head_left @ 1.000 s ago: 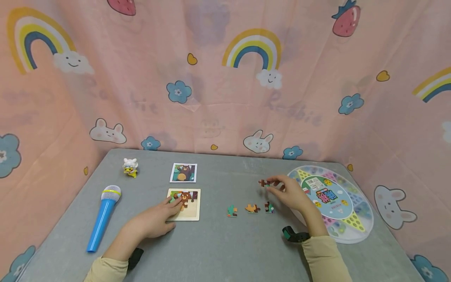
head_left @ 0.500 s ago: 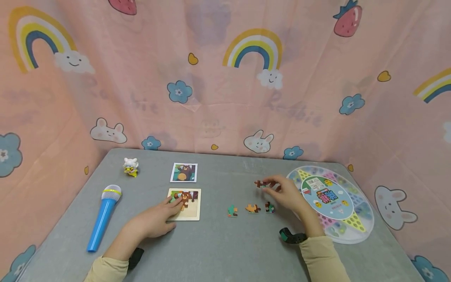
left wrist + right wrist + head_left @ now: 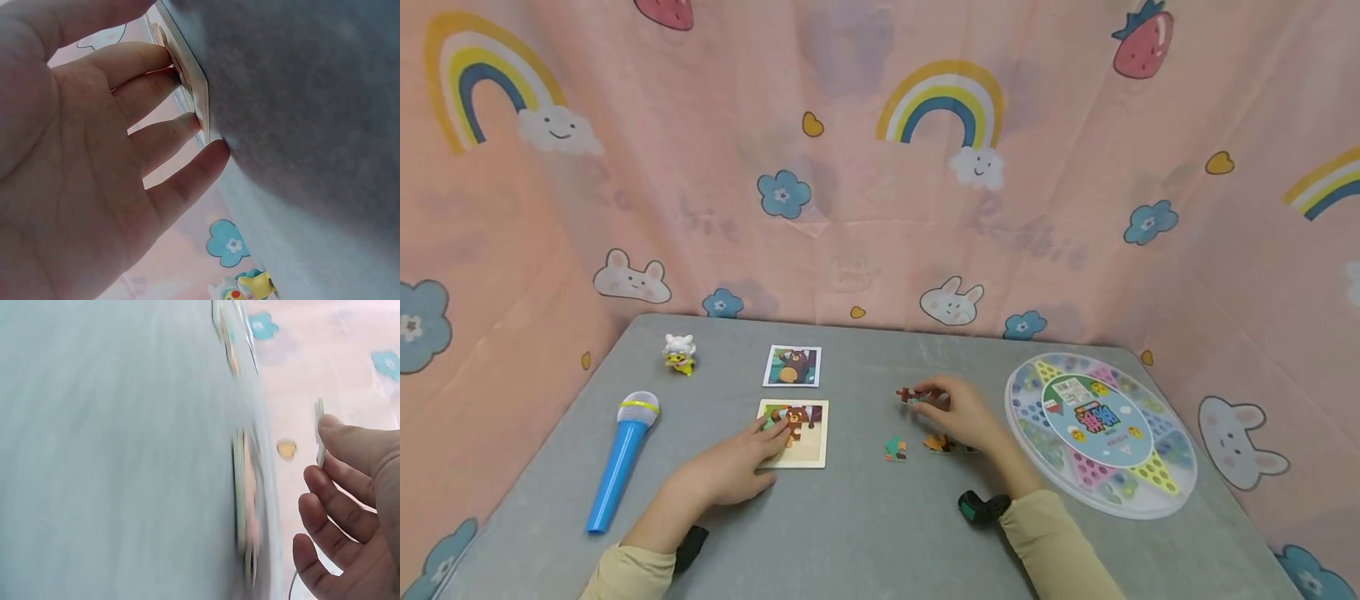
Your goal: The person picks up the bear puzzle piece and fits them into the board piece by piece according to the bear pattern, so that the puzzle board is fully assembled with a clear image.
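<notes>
My left hand [image 3: 737,467] rests with extended fingers on a wooden puzzle board [image 3: 811,457], whose upper part shows an incomplete brown bear picture. In the left wrist view, the fingertips touch the board's edge [image 3: 199,94]. Held above the table, a brown jigsaw piece [image 3: 907,395] is pinched between thumb and index finger of my right hand [image 3: 966,415]; the right wrist view shows this thin piece [image 3: 320,419] edge-on. Below that hand lie a green jigsaw piece [image 3: 895,448] and an orange-brown one [image 3: 936,443]. Another loose piece is mostly hidden by the hand.
Behind the board lies a bear picture card [image 3: 792,367]. A blue toy microphone [image 3: 617,471] and a small white-and-yellow figurine [image 3: 680,354] are at the left. On the right sits a round game board [image 3: 1093,421]. A pink printed curtain [image 3: 842,250] hangs behind the grey table [image 3: 850,542].
Pinching the brown jigsaw piece, my right hand has moved left, away from the round game board, and now covers one loose piece. My left hand stays on the puzzle board.
</notes>
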### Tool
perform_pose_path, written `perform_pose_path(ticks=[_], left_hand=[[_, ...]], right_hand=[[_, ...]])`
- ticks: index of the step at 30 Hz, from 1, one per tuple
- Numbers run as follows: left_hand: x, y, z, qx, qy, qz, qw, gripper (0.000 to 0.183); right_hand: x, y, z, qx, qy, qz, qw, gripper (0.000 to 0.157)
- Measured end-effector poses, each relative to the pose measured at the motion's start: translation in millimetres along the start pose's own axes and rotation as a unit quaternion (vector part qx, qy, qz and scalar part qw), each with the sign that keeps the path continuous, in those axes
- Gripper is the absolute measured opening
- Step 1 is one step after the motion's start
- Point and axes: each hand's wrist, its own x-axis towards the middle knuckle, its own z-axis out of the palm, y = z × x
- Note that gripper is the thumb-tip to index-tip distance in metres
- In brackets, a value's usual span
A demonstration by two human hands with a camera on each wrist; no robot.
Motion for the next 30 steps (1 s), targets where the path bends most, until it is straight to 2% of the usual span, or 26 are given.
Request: perform_pose_path(ticks=[12, 19, 24, 30], left_hand=[[-1.4, -0.2, -1.3, 0.001, 0.003, -0.003, 1.0, 0.06], [3.0, 3.6, -3.5, 0.013, -0.003, -0.006, 0.9999, 0.062], [4.3, 3.4, -2.8, 0.015, -0.007, -0.008, 0.9998, 0.062], [2.4, 1.1, -1.9, 0.013, -0.007, -0.007, 0.9999, 0.062]], right_hand=[[34, -64, 46.4, 0.029, -0.036, -0.035, 0.998, 0.025], [41, -92, 62.8, 0.021, -0.049, -0.048, 0.997, 0.024], [43, -101, 69.3, 0.029, -0.048, -0.05, 0.997, 0.024], [42, -96, 78.4, 0.025, -0.058, -0.054, 0.997, 0.024]])
